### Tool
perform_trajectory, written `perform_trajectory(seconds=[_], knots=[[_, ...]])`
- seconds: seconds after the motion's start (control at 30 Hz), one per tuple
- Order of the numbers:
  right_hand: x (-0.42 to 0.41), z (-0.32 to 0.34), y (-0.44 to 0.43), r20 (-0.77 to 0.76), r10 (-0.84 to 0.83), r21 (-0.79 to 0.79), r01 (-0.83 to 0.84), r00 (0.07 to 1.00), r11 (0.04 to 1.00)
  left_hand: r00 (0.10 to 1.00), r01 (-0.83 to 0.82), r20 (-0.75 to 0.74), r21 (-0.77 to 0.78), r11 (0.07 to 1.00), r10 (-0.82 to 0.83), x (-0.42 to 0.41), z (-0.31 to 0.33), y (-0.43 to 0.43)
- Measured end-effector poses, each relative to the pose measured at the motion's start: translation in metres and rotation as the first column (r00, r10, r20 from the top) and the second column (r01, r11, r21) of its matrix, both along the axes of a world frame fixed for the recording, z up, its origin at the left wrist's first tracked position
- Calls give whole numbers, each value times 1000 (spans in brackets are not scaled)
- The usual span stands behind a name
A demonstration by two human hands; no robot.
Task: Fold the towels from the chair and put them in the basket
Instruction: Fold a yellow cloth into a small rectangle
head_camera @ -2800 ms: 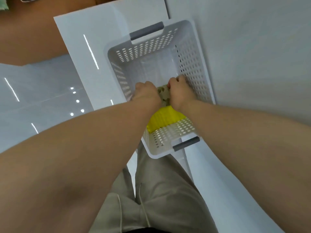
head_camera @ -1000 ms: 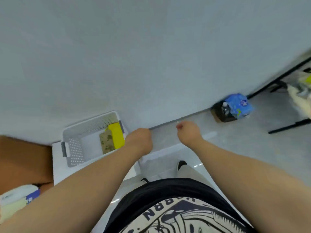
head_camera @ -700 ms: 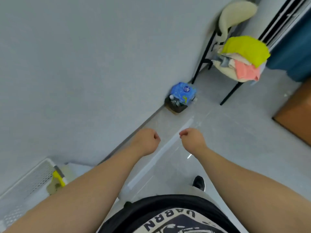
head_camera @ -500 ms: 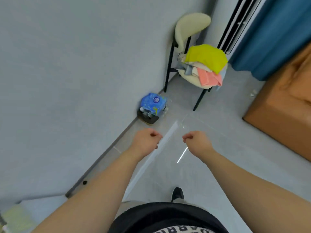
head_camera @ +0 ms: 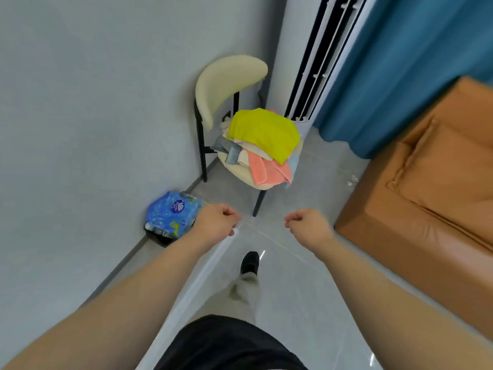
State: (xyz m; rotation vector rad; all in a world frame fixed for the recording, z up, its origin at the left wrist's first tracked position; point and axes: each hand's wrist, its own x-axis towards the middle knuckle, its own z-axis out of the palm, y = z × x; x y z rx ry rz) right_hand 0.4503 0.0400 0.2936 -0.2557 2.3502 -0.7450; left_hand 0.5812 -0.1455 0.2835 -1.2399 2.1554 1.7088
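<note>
Since the likely soft, light heap of crumpled yellow-green, pink and cream cloth towels lies on the cream padded chair at twelve o'clock, the left hand and right hand, both curled into empty fists, would best pinch a limp corner.

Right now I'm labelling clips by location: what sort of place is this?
Probably a home living room: an orange leather-look sofa on the right, a teal floor-length curtain beside a white standing air conditioner, and a cream padded chair piled with crumpled towels.
</note>
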Motion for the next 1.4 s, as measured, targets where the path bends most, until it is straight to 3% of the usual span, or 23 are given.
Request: perform_trajectory(seconds=[0.27, 0.43, 0.6, 0.7, 0.83, 0.93, 1.03, 1.17, 1.27, 1.4], knots=[[-232, 17, -44, -24, 123, 144, -119, 992, 982, 996, 2, 86, 156, 988, -16, -247, -17, -37], [-361, 7, -80, 0, 257, 149, -254, 966, 956, 997, -33, 72, 156, 987, 22, -364, -19, -57], [-487, -44, -137, 63, 470, 130, -474, 881, 871, 974, -206, 121, 105, 973, 193, -449, -48, -83], [-554, -79, -170, 115, 624, 166, -635, 772, 755, 897, -429, 166, 104, 897, 410, -484, -65, -84], [-622, -106, -194, 191, 768, 215, -790, 611, 574, 710, -693, 253, 89, 715, 657, -527, -80, -53], [-655, -127, -207, 218, 788, 223, -815, 576, 534, 612, -779, 264, 42, 625, 745, -558, -99, -23], [-673, -161, -220, 221, 781, 222, -810, 584, 543, 598, -782, 266, -14, 623, 756, -584, -132, 2], [-674, -230, -230, 170, 701, 142, -721, 692, 678, 589, -781, 215, -97, 617, 779, -609, -192, 18], [-672, -294, -232, 99, 631, 58, -637, 770, 769, 584, -773, 69, -255, 580, 809, -626, -249, 17], [-670, -362, -221, 20, 495, -159, -486, 868, 859, 651, -680, -69, -495, 541, 756, -634, -318, 24]])
